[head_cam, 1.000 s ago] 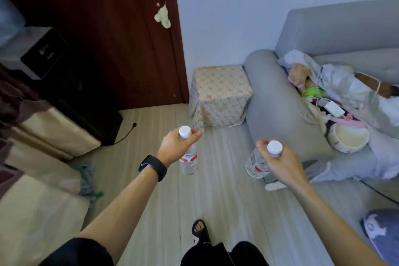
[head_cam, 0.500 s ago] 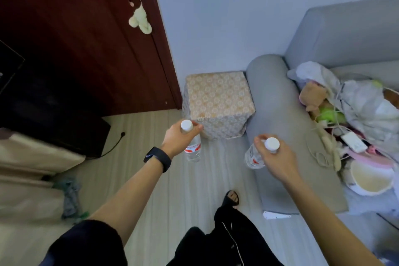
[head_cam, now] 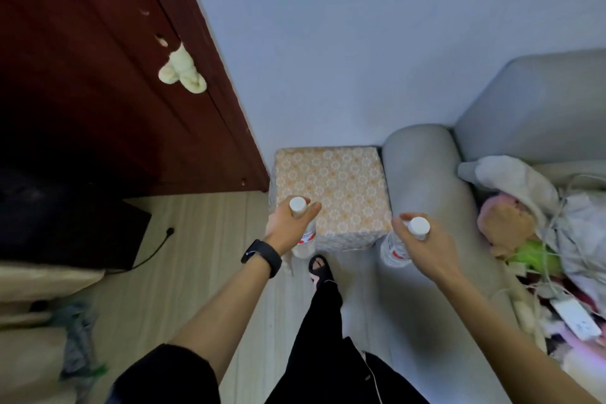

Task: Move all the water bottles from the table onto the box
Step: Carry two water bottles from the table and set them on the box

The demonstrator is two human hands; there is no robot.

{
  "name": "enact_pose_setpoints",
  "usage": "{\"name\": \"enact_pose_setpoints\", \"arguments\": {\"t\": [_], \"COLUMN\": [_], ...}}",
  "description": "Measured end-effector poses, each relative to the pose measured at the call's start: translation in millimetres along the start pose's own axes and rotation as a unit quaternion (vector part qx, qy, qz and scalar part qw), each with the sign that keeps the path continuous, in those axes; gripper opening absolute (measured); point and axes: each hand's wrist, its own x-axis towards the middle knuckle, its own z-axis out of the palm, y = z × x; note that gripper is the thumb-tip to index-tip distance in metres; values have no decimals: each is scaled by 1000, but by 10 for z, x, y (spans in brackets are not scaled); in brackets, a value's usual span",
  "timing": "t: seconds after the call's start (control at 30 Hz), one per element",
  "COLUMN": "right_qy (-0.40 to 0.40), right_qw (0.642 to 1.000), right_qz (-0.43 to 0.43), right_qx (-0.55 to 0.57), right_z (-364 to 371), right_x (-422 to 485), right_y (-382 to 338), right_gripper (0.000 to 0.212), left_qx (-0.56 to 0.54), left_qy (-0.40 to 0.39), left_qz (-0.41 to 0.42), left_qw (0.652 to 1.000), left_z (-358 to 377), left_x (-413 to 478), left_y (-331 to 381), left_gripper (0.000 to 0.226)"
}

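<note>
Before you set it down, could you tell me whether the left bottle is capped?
Capped: a white cap sits on the left bottle.

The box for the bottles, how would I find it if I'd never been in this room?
Find the big grey fabric sofa against the pale wall. Tucked between its rounded arm and the dark red wooden door sits a square box wrapped in cream and orange flower-patterned cloth. It is the only patterned thing on the floor there.

Two water bottles [head_cam: 305,239] [head_cam: 393,248], one patterned box [head_cam: 337,187], one grey sofa [head_cam: 426,174], one black wristband [head_cam: 262,257].
</note>
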Motion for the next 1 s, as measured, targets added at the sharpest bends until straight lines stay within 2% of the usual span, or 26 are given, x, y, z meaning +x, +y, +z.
{"name": "enact_pose_setpoints", "arguments": {"t": [0.17, 0.33, 0.5, 0.73, 0.9, 1.0], "right_qy": [-35, -74, -95, -101, -122, -148], "right_qw": [998, 992, 983, 983, 981, 980], "right_qz": [46, 105, 154, 150, 147, 127], "right_qx": [8, -12, -23, -37, -30, -42], "right_z": [234, 383, 542, 796, 896, 858], "right_x": [777, 1554, 2334, 3186, 3435, 3512], "right_y": [-207, -196, -97, 175, 293, 336], "right_gripper": [32, 58, 64, 62, 59, 66], "left_qx": [18, 40, 19, 30, 57, 94], "left_qy": [-36, -70, -78, -98, -86, -80], "left_qz": [5, -19, -49, -40, -50, -43], "left_qw": [999, 997, 996, 994, 993, 991], "left_z": [138, 439, 788, 1189, 1416, 1472], "left_x": [946, 1791, 2383, 2948, 3089, 3150], "left_y": [239, 313, 264, 207, 65, 50], "left_gripper": [45, 56, 52, 52, 52, 54]}}
